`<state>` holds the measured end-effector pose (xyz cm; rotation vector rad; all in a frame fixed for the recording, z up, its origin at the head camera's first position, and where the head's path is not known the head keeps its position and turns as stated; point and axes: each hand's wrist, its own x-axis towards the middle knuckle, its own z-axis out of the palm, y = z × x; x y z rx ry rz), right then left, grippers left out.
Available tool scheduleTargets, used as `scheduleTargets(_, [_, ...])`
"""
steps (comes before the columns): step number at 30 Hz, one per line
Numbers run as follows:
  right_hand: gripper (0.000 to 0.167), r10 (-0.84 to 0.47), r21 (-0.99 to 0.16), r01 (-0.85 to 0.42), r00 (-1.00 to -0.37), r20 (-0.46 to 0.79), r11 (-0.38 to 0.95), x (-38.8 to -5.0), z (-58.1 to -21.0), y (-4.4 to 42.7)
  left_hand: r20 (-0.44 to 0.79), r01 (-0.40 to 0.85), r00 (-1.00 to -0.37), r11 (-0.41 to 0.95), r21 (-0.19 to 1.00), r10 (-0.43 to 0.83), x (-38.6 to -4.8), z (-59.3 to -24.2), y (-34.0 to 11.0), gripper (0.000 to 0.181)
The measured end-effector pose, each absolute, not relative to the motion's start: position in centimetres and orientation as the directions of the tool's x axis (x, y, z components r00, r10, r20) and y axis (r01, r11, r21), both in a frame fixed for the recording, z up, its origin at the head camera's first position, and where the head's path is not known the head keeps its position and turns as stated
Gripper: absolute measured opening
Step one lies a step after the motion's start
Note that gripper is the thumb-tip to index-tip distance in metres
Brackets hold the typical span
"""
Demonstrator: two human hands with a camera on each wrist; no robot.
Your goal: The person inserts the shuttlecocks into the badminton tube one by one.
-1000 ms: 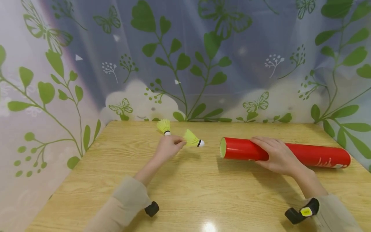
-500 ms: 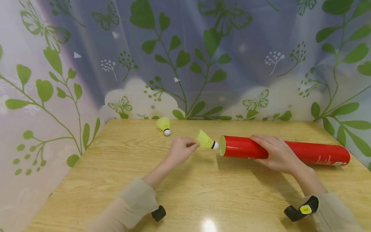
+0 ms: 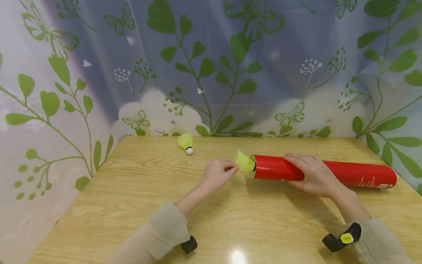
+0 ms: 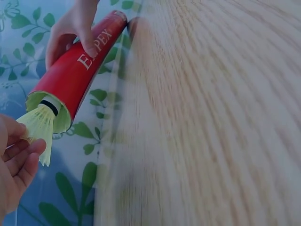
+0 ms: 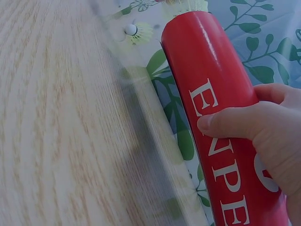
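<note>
My left hand (image 3: 218, 173) pinches the skirt edge of a yellow shuttlecock (image 3: 244, 162). Its white cork end is inside the mouth of a red tube (image 3: 356, 173), while the feathers stick out to the left. In the left wrist view the shuttlecock (image 4: 42, 120) shows its black band just within the tube's pale green opening (image 4: 61, 123). My right hand (image 3: 315, 176) grips the red tube around its middle, thumb on the near side over white lettering. The tube lies sideways, its open end tipped slightly up. A second yellow shuttlecock (image 3: 187, 144) rests on the table at the back.
The wooden table (image 3: 138, 190) runs back to a curtain (image 3: 227, 73) printed with leaves and butterflies. Black camera mounts (image 3: 189, 245) sit at both wrists, close above the table top.
My left hand has carried the pinched shuttlecock rightward, and its cork has entered the tube's mouth. The right hand and tube have stayed nearly still. The other shuttlecock has not moved.
</note>
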<state>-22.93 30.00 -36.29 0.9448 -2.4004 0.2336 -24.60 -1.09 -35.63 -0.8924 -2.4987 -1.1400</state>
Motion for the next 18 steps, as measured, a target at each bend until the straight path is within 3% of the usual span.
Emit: scheduleTargets(18, [0.08, -0.588, 0.039, -0.689, -0.586, 0.557, 0.724, -23.1, -36.2, 30.2, 0.49, 0.688, -0.726, 0.488, 0.538, 0.482, -24.8, -36.3, 1.0, 0.011])
